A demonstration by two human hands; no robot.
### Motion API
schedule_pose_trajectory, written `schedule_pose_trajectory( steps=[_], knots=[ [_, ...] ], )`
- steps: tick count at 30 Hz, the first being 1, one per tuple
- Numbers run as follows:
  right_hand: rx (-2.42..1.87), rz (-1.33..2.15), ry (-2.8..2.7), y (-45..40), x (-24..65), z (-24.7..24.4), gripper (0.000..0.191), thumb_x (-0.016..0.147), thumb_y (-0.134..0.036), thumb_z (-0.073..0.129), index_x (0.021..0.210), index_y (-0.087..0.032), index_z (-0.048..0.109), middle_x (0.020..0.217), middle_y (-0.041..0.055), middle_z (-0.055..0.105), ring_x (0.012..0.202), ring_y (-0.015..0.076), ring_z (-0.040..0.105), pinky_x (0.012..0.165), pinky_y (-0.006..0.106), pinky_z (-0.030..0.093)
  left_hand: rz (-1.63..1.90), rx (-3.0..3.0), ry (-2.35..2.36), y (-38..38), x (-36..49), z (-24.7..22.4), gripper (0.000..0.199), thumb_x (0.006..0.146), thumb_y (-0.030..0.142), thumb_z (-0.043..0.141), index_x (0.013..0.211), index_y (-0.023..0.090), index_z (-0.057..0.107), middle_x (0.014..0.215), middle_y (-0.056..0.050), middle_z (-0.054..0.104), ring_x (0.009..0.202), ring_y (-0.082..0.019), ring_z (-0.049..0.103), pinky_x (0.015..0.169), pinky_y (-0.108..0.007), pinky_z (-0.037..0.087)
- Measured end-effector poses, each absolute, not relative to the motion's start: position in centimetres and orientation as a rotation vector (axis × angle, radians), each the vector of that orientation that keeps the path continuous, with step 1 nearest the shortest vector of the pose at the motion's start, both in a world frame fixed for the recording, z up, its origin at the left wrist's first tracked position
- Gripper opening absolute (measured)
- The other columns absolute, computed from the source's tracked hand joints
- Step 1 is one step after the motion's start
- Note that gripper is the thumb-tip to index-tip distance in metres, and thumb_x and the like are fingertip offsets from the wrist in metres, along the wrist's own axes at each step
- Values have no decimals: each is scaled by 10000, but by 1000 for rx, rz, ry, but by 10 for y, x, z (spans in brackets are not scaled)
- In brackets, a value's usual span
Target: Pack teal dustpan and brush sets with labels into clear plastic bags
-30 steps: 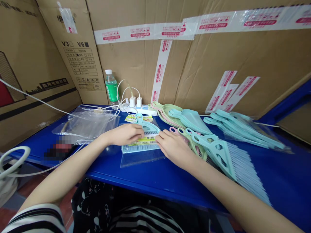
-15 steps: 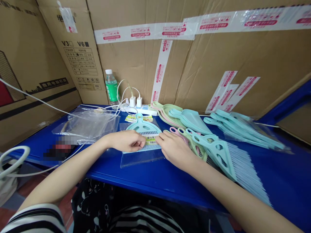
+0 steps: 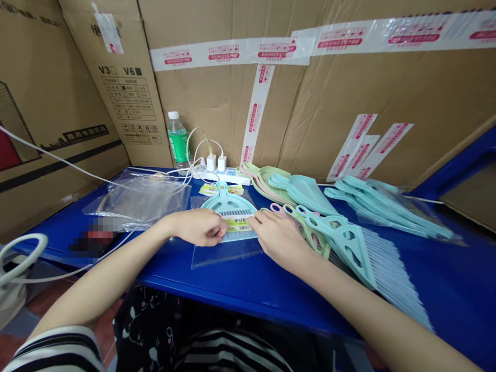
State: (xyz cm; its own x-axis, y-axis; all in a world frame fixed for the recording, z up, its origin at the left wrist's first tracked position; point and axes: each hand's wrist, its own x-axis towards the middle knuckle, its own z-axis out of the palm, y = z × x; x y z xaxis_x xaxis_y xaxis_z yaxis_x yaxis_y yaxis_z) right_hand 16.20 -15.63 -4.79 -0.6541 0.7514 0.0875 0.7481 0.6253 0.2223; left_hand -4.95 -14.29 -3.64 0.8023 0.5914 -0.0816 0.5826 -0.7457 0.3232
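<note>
A light-blue brush and dustpan set (image 3: 222,199) lies in a clear plastic bag (image 3: 228,254) on the blue table. Across its bristles sits a yellow and white label (image 3: 239,223). My left hand (image 3: 203,226) is closed at the label's left side, with the fingers curled under. At the label's right edge, my right hand (image 3: 277,235) has its fingers bent together, pressing or pinching the label. What the left fingertips hold, if anything, is hidden.
Right of my hands lie loose brushes (image 3: 351,243), with dustpans (image 3: 306,192) behind and bagged sets (image 3: 387,206) farther right. Plastic bags (image 3: 141,199) lie left. A bottle (image 3: 178,142), power strip (image 3: 232,175) and cables stand before the cardboard (image 3: 217,98); spare labels (image 3: 207,190) lie nearby.
My left hand has shifted slightly left, showing more of the label's left part. My right hand has stayed almost still at the label's right edge.
</note>
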Motion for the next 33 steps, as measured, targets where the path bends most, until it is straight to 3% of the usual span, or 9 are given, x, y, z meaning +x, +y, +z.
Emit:
schedule_pose_trajectory(
  steps=[12,18,20,23,29,33],
  knots=[
    [1297,331,2783,-157,160,-47,274,817,6,460,956,-148,638,934,97,657,882,221,625,676,295,376,25,2618,843,-143,-52,-35,134,680,35,533,702,166,546,633,38,548,547,-87,500,558,-213,384],
    [1280,346,2784,-159,162,-48,274,809,6,467,956,-150,638,927,95,664,862,218,636,671,292,389,16,2589,826,-141,-54,-35,94,762,100,584,711,168,542,611,45,535,531,-82,489,538,-202,366],
    [1277,334,2794,-160,162,-47,240,833,-28,468,955,-148,636,929,95,663,862,221,639,677,296,396,9,2577,829,-141,-55,-35,146,783,209,656,712,170,534,604,52,523,530,-82,480,532,-202,351],
    [1286,305,2811,-160,161,-47,183,898,-131,459,957,-142,631,941,100,661,875,232,641,697,306,407,4,2556,829,-140,-56,-35,297,708,319,768,715,178,507,604,69,496,530,-82,453,521,-202,325],
    [1304,246,2822,-162,162,-48,180,921,-250,489,985,-143,619,981,107,660,915,249,637,729,315,416,15,2564,745,-140,-58,-35,421,599,312,847,757,193,475,650,78,484,553,-85,415,529,-208,300],
    [1303,233,2815,-163,163,-47,185,919,-232,480,1006,-141,616,997,113,656,932,258,634,736,324,416,4,2563,707,-140,-59,-34,462,567,308,868,792,193,481,649,84,456,540,-80,396,529,-209,302]
  ],
)
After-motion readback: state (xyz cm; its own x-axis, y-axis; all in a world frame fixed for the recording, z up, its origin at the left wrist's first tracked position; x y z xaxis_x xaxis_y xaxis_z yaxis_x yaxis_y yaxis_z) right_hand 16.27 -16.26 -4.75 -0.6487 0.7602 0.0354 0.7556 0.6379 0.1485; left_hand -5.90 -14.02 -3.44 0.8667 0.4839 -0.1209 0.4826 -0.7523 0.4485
